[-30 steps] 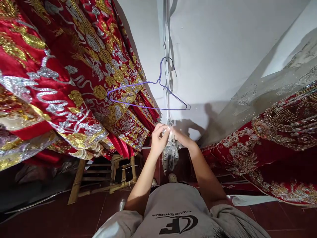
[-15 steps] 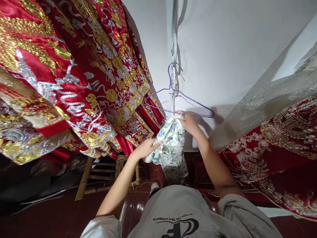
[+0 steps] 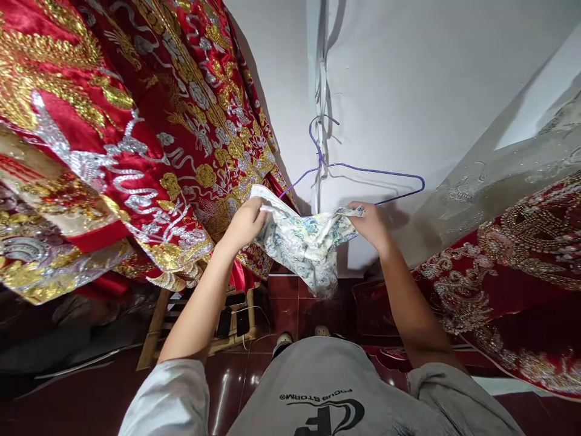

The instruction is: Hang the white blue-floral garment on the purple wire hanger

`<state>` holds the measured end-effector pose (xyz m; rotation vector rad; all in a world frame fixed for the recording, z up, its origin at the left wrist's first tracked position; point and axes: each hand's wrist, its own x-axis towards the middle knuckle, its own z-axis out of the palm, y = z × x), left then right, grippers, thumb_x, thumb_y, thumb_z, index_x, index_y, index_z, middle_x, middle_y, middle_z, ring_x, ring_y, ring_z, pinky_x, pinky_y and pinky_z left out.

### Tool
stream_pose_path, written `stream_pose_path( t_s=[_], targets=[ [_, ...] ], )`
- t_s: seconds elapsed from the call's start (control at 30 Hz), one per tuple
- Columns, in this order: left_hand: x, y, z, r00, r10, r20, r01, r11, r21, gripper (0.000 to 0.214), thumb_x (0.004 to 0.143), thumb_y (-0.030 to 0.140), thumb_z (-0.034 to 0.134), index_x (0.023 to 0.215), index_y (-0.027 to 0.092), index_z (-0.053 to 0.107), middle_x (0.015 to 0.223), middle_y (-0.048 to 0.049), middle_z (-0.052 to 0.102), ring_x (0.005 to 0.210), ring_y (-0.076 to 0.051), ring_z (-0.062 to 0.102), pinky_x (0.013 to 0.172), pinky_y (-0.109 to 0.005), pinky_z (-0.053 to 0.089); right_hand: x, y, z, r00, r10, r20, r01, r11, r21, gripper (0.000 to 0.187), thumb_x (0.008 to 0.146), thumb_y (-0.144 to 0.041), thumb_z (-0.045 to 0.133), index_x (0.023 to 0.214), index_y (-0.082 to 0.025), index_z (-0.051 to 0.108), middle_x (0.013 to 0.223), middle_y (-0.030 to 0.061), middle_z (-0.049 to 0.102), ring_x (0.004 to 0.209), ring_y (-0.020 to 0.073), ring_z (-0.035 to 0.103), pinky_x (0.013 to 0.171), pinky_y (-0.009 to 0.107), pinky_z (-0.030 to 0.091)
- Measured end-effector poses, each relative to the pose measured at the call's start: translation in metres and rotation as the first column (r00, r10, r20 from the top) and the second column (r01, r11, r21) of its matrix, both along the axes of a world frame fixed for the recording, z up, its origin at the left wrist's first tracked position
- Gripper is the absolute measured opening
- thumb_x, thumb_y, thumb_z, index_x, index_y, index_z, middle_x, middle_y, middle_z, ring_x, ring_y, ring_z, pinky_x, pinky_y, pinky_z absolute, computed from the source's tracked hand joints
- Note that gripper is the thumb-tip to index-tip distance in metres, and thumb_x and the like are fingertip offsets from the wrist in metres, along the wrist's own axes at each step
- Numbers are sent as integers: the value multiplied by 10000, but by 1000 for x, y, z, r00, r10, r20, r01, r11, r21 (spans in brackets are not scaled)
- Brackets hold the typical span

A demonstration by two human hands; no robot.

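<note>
- Hands have moved apart since half a second ago: the left hand (image 3: 245,225) is raised from the lower side of the patterned cloth (image 3: 302,239) to its upper left corner, the right hand (image 3: 371,226) is farther right, and the cloth is spread wider.
- Nearest is the grey shirt (image 3: 313,375) with dark lettering, the bare forearms reaching out from its sleeves.
- Left fingers are closed on the cloth's upper left corner; a white edge sticks out just above them.
- Right fingers pinch the upper right corner, a small fold showing at their tips.
- Between the two grips the cloth hangs in folds, its lowest part drooping below both hands.
- Just beyond it, the purple hanger (image 3: 374,169) hangs tilted, its right end up; its left arm meets the cloth's top edge, though whether the cloth wraps it I cannot tell.
- Left of the cloth hangs a red embroidered garment (image 3: 195,103); farthest back stands the white wall (image 3: 399,66).
</note>
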<state>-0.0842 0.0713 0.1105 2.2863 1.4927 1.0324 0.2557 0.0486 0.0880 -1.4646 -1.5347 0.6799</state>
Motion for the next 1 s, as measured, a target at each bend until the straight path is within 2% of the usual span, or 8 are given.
stream_pose_path(
  t_s=[0.2, 0.37, 0.53, 0.63, 0.7, 0.77, 0.87, 1.0],
  targets=[
    [-9, 37, -14, 943, -178, -280, 42, 901, -433, 155, 722, 278, 640, 591, 241, 568, 532, -22, 564, 482, -205, 507, 519, -299, 388, -4, -8, 0, 999, 43, 23, -45, 996, 82, 163, 688, -236, 537, 745, -183, 679, 687, 20, 653, 661, 179, 539, 635, 275, 391],
    [7, 26, -4, 991, -90, -102, 91, 996, 13, 87, 833, 280, 571, 779, 216, 596, 762, -63, 638, 688, -224, 571, 704, -318, 456, -12, -10, -3, 996, 92, 20, -94, 991, 92, 145, 698, -206, 523, 732, -185, 663, 680, 17, 642, 705, 192, 554, 650, 273, 393],
    [27, 21, 11, 984, -160, 77, 150, 981, 121, 277, 941, 299, 508, 1167, 195, 628, 1060, -87, 695, 905, -231, 640, 866, -334, 484, -9, -22, 1, 976, 216, -18, -213, 973, 88, 387, 687, -155, 531, 1023, -204, 717, 825, 20, 692, 720, 185, 585, 668, 283, 440],
    [26, 26, 13, 981, -183, 62, 173, 975, 139, 300, 957, 275, 470, 1166, 185, 666, 1143, -107, 696, 1046, -264, 641, 963, -367, 469, 12, -31, 5, 998, 67, -1, -66, 981, 182, 771, 682, -129, 551, 1445, -241, 527, 768, -6, 647, 653, 177, 549, 609, 287, 447],
    [23, 30, 17, 980, -196, 24, 190, 971, 146, 288, 955, 265, 472, 1133, 180, 682, 1118, -116, 690, 1059, -278, 632, 978, -390, 465, 30, -29, 11, 993, -116, -17, 116, 954, 276, 824, 717, -147, 585, 1521, -239, 432, 727, -19, 613, 627, 175, 525, 588, 294, 444],
    [22, 33, 22, 978, -208, -5, 206, 968, 144, 261, 945, 260, 496, 1105, 185, 688, 1079, -115, 673, 1031, -280, 624, 971, -406, 469, 50, -20, 20, 975, -221, -7, 213, 932, 295, 609, 760, -193, 637, 1366, -224, 591, 689, -18, 588, 612, 170, 510, 574, 300, 433],
    [20, 35, 28, 988, -147, 40, 137, 974, 180, 191, 928, 274, 554, 1037, 198, 690, 1094, -112, 638, 1077, -283, 591, 1004, -414, 452, 80, -2, 36, 993, -80, 88, 70, 992, 106, 98, 782, -293, 746, 770, -215, 687, 560, -32, 482, 538, 137, 451, 520, 289, 375],
    [14, 37, 30, 986, 44, 163, -73, 981, 178, 234, 944, 363, 582, 1064, 180, 664, 964, -80, 657, 928, -238, 597, 914, -347, 468, 102, 7, 44, 977, 196, 78, -187, 976, -113, 447, 710, -433, 869, 532, -223, 517, 455, -67, 387, 429, 77, 376, 462, 268, 336]
  ],
)
